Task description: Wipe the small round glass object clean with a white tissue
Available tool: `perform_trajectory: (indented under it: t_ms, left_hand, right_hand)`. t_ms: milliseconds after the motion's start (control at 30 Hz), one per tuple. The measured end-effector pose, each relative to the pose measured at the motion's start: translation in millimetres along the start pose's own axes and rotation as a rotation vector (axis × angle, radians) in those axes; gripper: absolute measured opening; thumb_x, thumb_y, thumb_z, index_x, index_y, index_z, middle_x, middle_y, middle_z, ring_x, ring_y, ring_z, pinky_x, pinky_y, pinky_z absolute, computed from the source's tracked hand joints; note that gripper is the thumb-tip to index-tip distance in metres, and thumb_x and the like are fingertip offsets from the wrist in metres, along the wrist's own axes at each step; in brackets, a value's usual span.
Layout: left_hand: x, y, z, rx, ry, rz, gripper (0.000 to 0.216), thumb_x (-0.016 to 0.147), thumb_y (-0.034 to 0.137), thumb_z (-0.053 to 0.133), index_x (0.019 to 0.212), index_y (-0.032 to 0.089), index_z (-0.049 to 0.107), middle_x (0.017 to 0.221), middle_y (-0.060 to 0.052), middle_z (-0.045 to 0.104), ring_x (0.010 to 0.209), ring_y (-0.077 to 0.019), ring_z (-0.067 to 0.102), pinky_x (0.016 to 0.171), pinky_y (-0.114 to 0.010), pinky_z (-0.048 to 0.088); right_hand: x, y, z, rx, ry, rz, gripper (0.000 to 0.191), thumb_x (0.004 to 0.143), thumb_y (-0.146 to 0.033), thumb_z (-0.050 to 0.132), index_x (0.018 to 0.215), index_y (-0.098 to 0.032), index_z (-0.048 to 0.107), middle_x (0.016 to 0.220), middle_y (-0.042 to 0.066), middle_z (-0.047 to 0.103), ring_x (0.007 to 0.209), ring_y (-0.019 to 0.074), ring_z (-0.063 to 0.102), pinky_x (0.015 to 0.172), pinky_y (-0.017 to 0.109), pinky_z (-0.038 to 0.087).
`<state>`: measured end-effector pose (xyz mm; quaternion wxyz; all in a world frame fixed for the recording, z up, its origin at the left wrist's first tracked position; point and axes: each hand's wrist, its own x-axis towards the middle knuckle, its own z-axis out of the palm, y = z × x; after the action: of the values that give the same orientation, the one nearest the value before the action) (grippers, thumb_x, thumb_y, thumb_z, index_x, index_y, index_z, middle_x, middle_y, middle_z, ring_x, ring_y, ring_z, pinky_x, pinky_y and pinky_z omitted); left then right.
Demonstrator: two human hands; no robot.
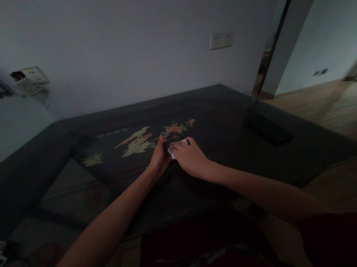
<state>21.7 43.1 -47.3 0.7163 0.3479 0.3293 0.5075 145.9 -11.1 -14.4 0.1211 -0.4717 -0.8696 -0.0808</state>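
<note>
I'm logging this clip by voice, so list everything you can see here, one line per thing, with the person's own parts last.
Glass table: one, dark, centre, with a pale bird-and-flower pattern under the top.
Small dark round object: one, between both hands; too dim to identify.
White cloth or tissue: one, at the right hand's fingers, against the object.
Dark flat object: one, on the table's right side.
Wall sockets: one white plate on the back wall; another cluster upper left.
Wood floor: light brown, right.
Left hand: grips the object.
Right hand: holds the cloth.
</note>
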Motion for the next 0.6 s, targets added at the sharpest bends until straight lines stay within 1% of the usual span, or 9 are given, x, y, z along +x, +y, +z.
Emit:
perform_trajectory:
  t_ms: [67,133,200,267,367,467,600]
  left_hand:
    - [-0.4,0.2,1.4,0.000,-0.010,-0.012,0.045,0.097,0.043,0.036,0.109,0.012,0.066,0.093,-0.011,0.073,0.082,-0.0189,0.069,0.070,-0.026,0.054]
    - [-1.3,0.3,3.3,-0.004,-0.028,-0.007,0.046,0.098,0.041,0.033,0.108,0.011,0.066,0.093,-0.011,0.073,0.086,-0.0195,0.069,0.076,-0.027,0.053]
    - [-2.1,0.3,5.0,-0.007,-0.030,0.006,0.046,0.099,0.040,0.032,0.106,0.010,0.067,0.094,-0.011,0.073,0.089,-0.0198,0.069,0.080,-0.028,0.053]
    - [-2.4,0.0,5.6,-0.007,-0.021,0.018,0.045,0.099,0.038,0.033,0.103,0.010,0.067,0.094,-0.011,0.073,0.089,-0.0196,0.068,0.081,-0.028,0.053]
    - [-2.5,-0.6,4.6,-0.002,-0.013,0.024,0.041,0.098,0.038,0.036,0.100,0.012,0.067,0.096,-0.011,0.073,0.087,-0.0188,0.068,0.078,-0.027,0.053]
    - [-3.2,-0.7,3.5,0.000,-0.003,0.028,0.038,0.097,0.040,0.040,0.102,0.014,0.067,0.100,-0.010,0.072,0.086,-0.0179,0.068,0.073,-0.025,0.053]
    - [-3.9,0.5,3.6,0.005,0.001,0.029,0.040,0.097,0.041,0.039,0.105,0.013,0.067,0.101,-0.011,0.072,0.083,-0.0168,0.068,0.067,-0.023,0.053]
  right_hand:
    - [-0.8,0.8,1.3,0.074,0.005,-0.014,0.036,0.093,-0.008,0.034,0.120,-0.011,0.058,0.128,0.015,0.061,0.117,0.0250,0.054,0.100,0.047,0.029]
    - [-1.6,0.7,3.0,0.129,0.029,-0.004,0.036,0.093,-0.008,0.035,0.121,-0.012,0.057,0.131,0.014,0.059,0.117,0.0238,0.053,0.099,0.046,0.029]
    - [-2.3,-0.5,3.6,0.149,0.049,0.016,0.036,0.093,-0.008,0.034,0.120,-0.012,0.056,0.133,0.014,0.057,0.116,0.0236,0.054,0.098,0.046,0.029]
    - [-2.6,-2.0,2.5,0.142,0.063,0.034,0.036,0.094,-0.008,0.032,0.120,-0.011,0.056,0.136,0.015,0.054,0.117,0.0242,0.053,0.098,0.046,0.029]
    - [-1.5,-2.4,0.5,0.098,0.081,0.054,0.040,0.095,-0.009,0.028,0.127,-0.010,0.053,0.141,0.016,0.049,0.124,0.0255,0.048,0.098,0.047,0.029]
    - [0.8,-0.2,1.8,0.019,0.088,0.086,0.043,0.095,-0.008,0.028,0.133,-0.008,0.048,0.141,0.018,0.048,0.125,0.0276,0.046,0.099,0.049,0.029]
    - [2.3,1.6,5.5,-0.064,0.079,0.083,0.043,0.094,-0.006,0.026,0.129,-0.006,0.051,0.137,0.020,0.052,0.120,0.0286,0.050,0.098,0.049,0.029]
